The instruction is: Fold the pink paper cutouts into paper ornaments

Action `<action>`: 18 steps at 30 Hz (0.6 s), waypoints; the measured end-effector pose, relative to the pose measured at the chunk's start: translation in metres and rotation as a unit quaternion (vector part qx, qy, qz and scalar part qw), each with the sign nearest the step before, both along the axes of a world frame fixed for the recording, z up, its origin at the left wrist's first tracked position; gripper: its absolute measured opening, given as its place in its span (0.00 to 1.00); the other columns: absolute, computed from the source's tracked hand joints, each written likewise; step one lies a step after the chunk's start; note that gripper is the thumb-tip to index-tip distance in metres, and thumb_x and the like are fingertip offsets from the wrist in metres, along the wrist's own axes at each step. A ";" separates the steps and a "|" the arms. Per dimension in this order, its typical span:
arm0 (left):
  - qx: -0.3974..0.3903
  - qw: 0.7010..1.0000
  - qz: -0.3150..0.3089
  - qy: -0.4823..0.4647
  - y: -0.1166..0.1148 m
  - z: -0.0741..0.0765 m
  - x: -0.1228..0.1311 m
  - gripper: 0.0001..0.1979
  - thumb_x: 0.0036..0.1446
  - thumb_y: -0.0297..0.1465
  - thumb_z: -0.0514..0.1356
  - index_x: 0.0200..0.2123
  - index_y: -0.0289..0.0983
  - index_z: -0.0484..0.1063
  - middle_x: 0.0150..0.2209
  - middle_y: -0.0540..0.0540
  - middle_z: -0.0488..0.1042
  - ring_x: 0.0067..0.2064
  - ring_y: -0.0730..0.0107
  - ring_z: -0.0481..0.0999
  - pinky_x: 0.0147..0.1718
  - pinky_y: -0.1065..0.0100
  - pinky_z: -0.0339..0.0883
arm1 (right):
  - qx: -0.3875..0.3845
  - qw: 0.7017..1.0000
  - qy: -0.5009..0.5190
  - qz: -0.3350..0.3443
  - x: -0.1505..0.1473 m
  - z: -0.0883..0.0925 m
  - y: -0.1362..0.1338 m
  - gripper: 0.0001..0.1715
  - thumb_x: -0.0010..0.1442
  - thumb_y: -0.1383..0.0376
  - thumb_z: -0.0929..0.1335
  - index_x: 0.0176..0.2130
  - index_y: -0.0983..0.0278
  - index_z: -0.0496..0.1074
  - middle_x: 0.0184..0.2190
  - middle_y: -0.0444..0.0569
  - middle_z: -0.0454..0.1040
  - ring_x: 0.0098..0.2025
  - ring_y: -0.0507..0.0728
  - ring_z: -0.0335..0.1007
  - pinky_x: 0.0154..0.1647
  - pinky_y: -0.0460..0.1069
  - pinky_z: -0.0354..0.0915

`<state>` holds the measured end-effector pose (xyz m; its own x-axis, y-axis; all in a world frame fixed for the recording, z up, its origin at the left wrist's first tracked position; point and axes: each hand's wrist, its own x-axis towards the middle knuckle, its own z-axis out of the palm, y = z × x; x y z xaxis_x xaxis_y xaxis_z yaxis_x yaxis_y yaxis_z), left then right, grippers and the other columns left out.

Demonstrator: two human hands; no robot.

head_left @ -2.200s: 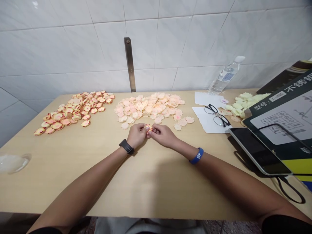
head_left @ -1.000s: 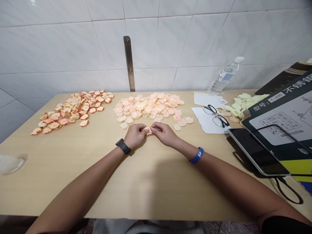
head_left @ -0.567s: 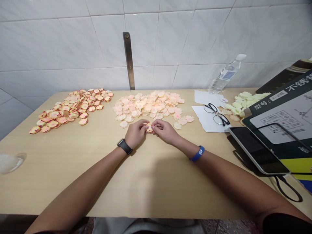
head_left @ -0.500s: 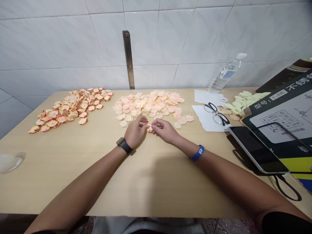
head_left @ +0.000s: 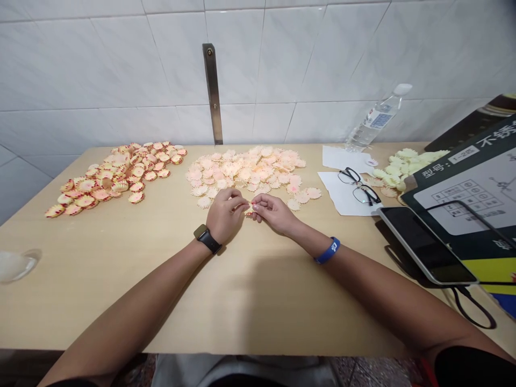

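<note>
Between my fingertips is a small pale flower-shaped piece [head_left: 249, 213] with red on its edge, mostly hidden by the fingers. My left hand [head_left: 226, 214], with a black watch on the wrist, is closed and pinches its left side. From the right, my right hand [head_left: 274, 213] holds the same piece between thumb and fingers; a blue band circles that wrist. Just beyond both hands lies a heap of pale pink flower-shaped pieces [head_left: 245, 169]. Farther left, a pile of red-edged flower pieces [head_left: 116, 174] spreads over the table.
On the wooden table [head_left: 181, 306], glasses [head_left: 358, 185] rest on white paper by a water bottle [head_left: 377, 121]. Pale green pieces [head_left: 407, 166] lie at right, near a phone [head_left: 427, 244] and a printed box [head_left: 475, 188]. A whitish cup [head_left: 16, 266] sits at far left.
My left fingers have drawn closer together around the piece's left side. My right hand keeps its pinch with little movement. The view has shifted slightly.
</note>
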<state>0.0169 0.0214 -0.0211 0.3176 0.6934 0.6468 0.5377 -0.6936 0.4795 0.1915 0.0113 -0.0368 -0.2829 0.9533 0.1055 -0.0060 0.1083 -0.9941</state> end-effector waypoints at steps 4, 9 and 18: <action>-0.005 0.999 -0.019 0.026 0.000 0.003 -0.002 0.08 0.59 0.25 0.56 0.30 0.37 0.73 0.37 0.43 0.71 0.38 0.65 0.71 0.37 0.64 0.66 | 0.006 1.000 -0.010 0.008 -0.001 0.002 0.000 0.18 0.56 0.51 0.70 0.35 0.63 0.67 0.24 0.43 0.71 0.24 0.50 0.65 0.28 0.47 0.63; -0.009 0.998 -0.016 0.066 -0.003 0.006 -0.004 0.08 0.57 0.22 0.52 0.30 0.37 0.68 0.38 0.43 0.70 0.39 0.64 0.70 0.36 0.64 0.65 | 0.009 0.998 -0.061 0.022 -0.006 0.007 -0.004 0.14 0.57 0.56 0.69 0.34 0.64 0.69 0.28 0.45 0.72 0.29 0.51 0.68 0.30 0.46 0.62; -0.083 0.996 -0.032 0.003 -0.002 0.006 -0.003 0.07 0.56 0.22 0.53 0.28 0.38 0.65 0.37 0.43 0.68 0.39 0.63 0.70 0.38 0.63 0.66 | 0.012 0.996 -0.080 0.034 -0.002 0.015 -0.005 0.10 0.59 0.60 0.67 0.32 0.64 0.68 0.24 0.45 0.73 0.26 0.50 0.65 0.29 0.46 0.61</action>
<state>0.0140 0.0192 -0.0147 0.3680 0.7695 0.5219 0.4992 -0.6371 0.5873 0.1891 0.0067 -0.0222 -0.3617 0.9291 0.0771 0.1434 0.1372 -0.9801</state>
